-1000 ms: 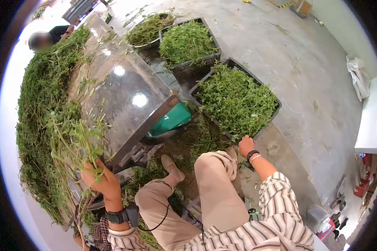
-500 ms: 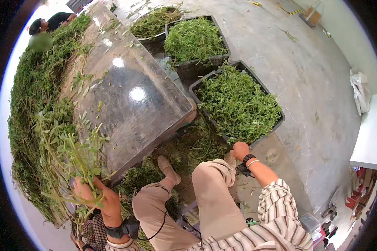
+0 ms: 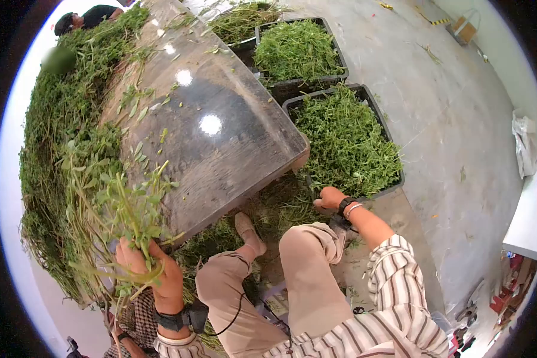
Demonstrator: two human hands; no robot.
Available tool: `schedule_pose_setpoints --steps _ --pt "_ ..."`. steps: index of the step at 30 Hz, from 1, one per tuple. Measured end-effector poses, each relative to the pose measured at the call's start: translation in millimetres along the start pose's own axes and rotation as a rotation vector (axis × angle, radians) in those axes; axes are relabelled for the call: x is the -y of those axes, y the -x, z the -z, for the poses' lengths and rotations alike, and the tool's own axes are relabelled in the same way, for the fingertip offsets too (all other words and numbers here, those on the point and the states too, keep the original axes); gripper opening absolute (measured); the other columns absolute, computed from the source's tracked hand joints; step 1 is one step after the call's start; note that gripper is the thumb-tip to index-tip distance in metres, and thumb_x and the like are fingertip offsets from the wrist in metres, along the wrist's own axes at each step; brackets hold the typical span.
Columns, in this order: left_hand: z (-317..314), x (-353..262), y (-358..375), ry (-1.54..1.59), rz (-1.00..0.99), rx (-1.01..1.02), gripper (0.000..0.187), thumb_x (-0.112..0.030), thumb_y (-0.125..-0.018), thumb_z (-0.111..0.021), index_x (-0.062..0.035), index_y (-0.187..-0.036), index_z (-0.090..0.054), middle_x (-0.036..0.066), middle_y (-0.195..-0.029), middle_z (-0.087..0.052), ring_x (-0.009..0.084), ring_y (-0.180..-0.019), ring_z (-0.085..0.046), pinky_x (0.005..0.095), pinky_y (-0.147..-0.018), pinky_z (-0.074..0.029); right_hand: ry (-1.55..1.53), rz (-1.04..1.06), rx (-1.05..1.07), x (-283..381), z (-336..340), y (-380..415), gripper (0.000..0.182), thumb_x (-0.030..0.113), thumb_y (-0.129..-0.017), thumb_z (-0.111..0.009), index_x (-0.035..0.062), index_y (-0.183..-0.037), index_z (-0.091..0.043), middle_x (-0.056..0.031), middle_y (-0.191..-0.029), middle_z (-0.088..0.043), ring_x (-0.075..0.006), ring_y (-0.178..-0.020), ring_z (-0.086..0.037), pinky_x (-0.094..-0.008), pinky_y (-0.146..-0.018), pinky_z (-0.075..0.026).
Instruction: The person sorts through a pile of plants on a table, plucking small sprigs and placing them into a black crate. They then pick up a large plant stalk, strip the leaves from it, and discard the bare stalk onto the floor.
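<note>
My left hand (image 3: pixel 138 256) is closed around a bunch of leafy green stems (image 3: pixel 136 209) at the near left end of the table. The stems stick up and out past its fingers. My right hand (image 3: pixel 331 200) is at the near left corner of the closer black crate (image 3: pixel 394 190), above the floor. Its fingers are curled together, and whatever they hold, if anything, is hidden. Cut greens (image 3: pixel 352 143) are heaped in that crate.
A long pile of greens (image 3: pixel 59 143) covers the far side of the shiny table (image 3: pixel 215 173). Behind the closer crate stand a second full crate (image 3: pixel 298 51) and a container of stems (image 3: pixel 238 24). Stems litter the floor beneath the table. Other people sit at the far end and lower left.
The view has shifted, so the table and crates sit farther right. My right hand has moved left along the crate's near corner, towards the table. My left hand still grips the stems.
</note>
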State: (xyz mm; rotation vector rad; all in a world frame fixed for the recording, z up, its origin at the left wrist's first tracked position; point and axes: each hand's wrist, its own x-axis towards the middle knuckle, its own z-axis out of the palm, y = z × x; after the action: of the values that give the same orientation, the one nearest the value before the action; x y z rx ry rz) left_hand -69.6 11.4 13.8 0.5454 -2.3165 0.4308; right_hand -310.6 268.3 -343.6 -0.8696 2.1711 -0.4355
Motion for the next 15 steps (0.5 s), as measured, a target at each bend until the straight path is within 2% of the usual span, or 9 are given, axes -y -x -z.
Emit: schedule_pose_setpoints --steps 1,3,4,5,7,9,10,13,15 --pt "-2.1 0.0 2.6 0.001 0.016 -0.005 0.015 -0.008 -0.093 -0.048 0.0042 -0.101 -0.053 0.018 -0.095 -0.053 0.0345 -0.084 -0.049 0.0433 -0.074 -0.038 -0.053 0.06 -0.028 -5.4 5.6 1.4 0.047 0.039 -0.076 -0.062 -0.0025 -0.055 -0.056 -0.0161 -0.051 -0.051 -0.0319 -0.05 -0.051 -0.0448 -0.055 -0.044" --pt "1.0 -2.9 0.8 0.006 0.057 -0.013 0.016 -0.007 -0.092 -0.05 0.004 -0.101 -0.055 0.02 -0.098 -0.054 0.0373 -0.087 -0.05 0.0437 -0.075 -0.039 -0.002 0.038 0.025 1.0 35.8 28.8 0.042 0.033 -0.076 -0.059 -0.0028 -0.056 -0.056 -0.016 -0.052 -0.053 -0.0332 -0.051 -0.051 -0.0446 -0.055 -0.044" --pt "6.3 -5.5 -7.9 0.118 0.125 0.096 0.017 -0.007 -0.088 -0.055 0.0036 -0.101 -0.056 0.021 -0.095 -0.056 0.0397 -0.087 -0.052 0.0449 -0.075 -0.041 -0.114 0.061 -0.018 8.4 50.8 44.4 0.038 0.031 -0.076 -0.057 -0.0023 -0.057 -0.056 -0.0156 -0.052 -0.053 -0.0333 -0.051 -0.051 -0.0443 -0.056 -0.044" --pt "6.6 -8.2 -11.2 0.116 0.146 0.084 0.017 -0.007 -0.088 -0.055 0.0036 -0.101 -0.056 0.021 -0.095 -0.056 0.0397 -0.087 -0.052 0.0449 -0.075 -0.041 -0.221 0.09 -0.058 15.0 61.7 56.4 0.036 0.029 -0.076 -0.054 -0.0019 -0.058 -0.057 -0.0152 -0.052 -0.054 -0.0334 -0.051 -0.052 -0.044 -0.056 -0.043" --pt "4.2 -7.2 -15.1 0.081 0.104 0.112 0.019 -0.008 -0.083 -0.06 0.0023 -0.099 -0.056 0.021 -0.089 -0.056 0.0399 -0.081 -0.052 0.0452 -0.07 -0.041 -0.29 0.083 -0.135 24.6 70.1 80.4 0.032 0.027 -0.077 -0.051 -0.001 -0.061 -0.056 -0.0155 -0.054 -0.053 -0.0347 -0.052 -0.051 -0.0453 -0.057 -0.042" --pt "-5.8 0.4 -14.8 0.137 0.018 -0.017 0.022 -0.01 -0.079 -0.062 0.0002 -0.098 -0.057 0.021 -0.087 -0.057 0.0394 -0.078 -0.051 0.0442 -0.067 -0.04 -0.194 0.236 -0.215 39.2 79.4 103.8 0.027 0.023 -0.08 -0.049 -0.0015 -0.069 -0.055 -0.0192 -0.064 -0.052 -0.0362 -0.062 -0.05 -0.0437 -0.059 -0.041" --pt "-12.8 4.9 -16.9 0.192 0.047 0.001 0.019 -0.011 -0.079 -0.062 -0.0015 -0.094 -0.057 0.018 -0.084 -0.055 0.0373 -0.076 -0.05 0.0438 -0.065 -0.039 -0.215 0.142 -0.24 46.7 78.9 111.1 0.025 0.021 -0.08 -0.05 -0.0017 -0.071 -0.054 -0.0185 -0.064 -0.051 -0.0347 -0.06 -0.048 -0.0416 -0.059 -0.041" --pt "-5.9 11.5 -29.5 0.288 0.102 0.064 0.014 -0.012 -0.076 -0.061 -0.0049 -0.085 -0.054 0.013 -0.077 -0.052 0.0334 -0.072 -0.05 0.043 -0.062 -0.037 -0.387 0.024 -0.279 93.5 97.4 159.5 0.02 0.015 -0.082 -0.052 -0.0025 -0.076 -0.056 -0.0113 -0.064 -0.056 -0.0174 -0.055 -0.052 -0.0313 -0.054 -0.042" --pt "-8.9 15.8 -35.6 0.364 0.132 0.095 0.013 -0.011 -0.074 -0.061 -0.0066 -0.081 -0.052 0.011 -0.074 -0.05 0.0316 -0.07 -0.049 0.0427 -0.062 -0.036 -0.542 -0.021 -0.335 116.1 103.9 182.4 0.018 0.013 -0.083 -0.052 -0.0032 -0.083 -0.06 -0.0083 -0.065 -0.058 -0.0138 -0.057 -0.053 -0.0291 -0.053 -0.042"
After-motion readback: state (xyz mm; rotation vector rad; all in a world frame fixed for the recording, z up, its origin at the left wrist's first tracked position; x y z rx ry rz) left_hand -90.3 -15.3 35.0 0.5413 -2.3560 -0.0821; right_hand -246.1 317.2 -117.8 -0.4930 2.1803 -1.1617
